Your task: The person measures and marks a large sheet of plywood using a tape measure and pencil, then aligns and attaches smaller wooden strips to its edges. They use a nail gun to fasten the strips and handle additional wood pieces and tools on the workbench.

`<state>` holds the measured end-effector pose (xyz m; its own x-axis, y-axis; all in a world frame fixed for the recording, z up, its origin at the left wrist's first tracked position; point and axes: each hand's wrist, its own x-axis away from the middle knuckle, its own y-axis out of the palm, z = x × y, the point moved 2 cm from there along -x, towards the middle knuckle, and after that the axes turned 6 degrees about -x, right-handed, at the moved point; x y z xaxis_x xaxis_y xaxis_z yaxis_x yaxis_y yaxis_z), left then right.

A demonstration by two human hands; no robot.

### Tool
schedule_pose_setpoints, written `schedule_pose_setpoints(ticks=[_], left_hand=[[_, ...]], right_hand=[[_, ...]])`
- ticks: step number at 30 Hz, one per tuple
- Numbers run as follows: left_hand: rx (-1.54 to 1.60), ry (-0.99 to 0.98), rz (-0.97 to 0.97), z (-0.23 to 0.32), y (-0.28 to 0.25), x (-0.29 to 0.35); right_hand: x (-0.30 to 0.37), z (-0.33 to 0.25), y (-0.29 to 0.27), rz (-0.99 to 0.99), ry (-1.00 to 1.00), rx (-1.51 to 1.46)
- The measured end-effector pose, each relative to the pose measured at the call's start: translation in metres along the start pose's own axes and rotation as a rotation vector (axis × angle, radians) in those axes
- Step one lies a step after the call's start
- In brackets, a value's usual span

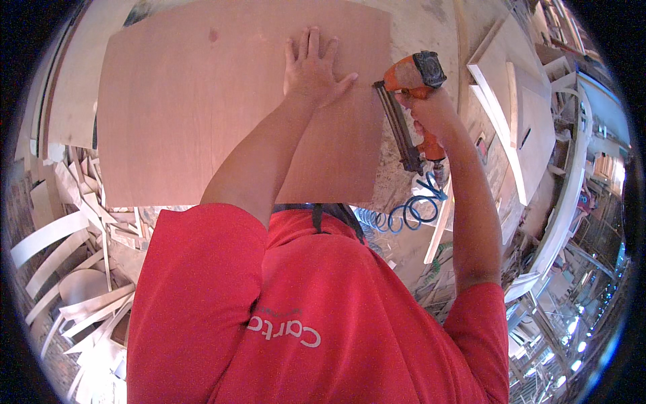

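A broad reddish-brown plywood sheet (pixel 182 114) lies flat in front of me. My left hand (pixel 313 71) rests on it near its right side, palm down with the fingers spread. My right hand (pixel 431 114) is wrapped round the grip of an orange and black pneumatic nail gun (pixel 406 74). The gun's nose touches or hovers at the sheet's right edge; I cannot tell which. Its dark magazine slants down toward me, and a coiled blue air hose (pixel 407 217) runs from the handle's base.
A worn workbench surface (pixel 431 27) shows beyond the sheet. Panels and pale wood strips (pixel 505 135) lie to the right. Curved offcuts (pixel 60 242) and scrap pieces are heaped at the lower left. A narrow batten (pixel 439 232) sits beside the hose.
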<state>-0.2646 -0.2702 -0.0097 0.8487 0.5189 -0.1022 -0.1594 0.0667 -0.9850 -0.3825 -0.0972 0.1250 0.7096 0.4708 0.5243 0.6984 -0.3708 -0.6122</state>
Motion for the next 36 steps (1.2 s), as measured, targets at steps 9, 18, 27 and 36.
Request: schedule_pose_setpoints(ticks=[9,18,27,36], left_hand=[[-0.009,-0.013,-0.015,0.000,0.005,-0.001],[-0.018,-0.014,-0.039,0.000,-0.001,0.001],[0.026,-0.024,-0.092,0.001,-0.027,0.005],[0.151,-0.017,-0.118,0.002,-0.036,0.002]], right_hand=[[0.008,0.025,0.004,-0.018,-0.089,0.058],[0.031,0.016,0.012,-0.009,-0.155,-0.051],[0.057,0.045,0.018,-0.021,-0.166,-0.032],[0.069,0.046,0.021,0.009,-0.097,-0.078]])
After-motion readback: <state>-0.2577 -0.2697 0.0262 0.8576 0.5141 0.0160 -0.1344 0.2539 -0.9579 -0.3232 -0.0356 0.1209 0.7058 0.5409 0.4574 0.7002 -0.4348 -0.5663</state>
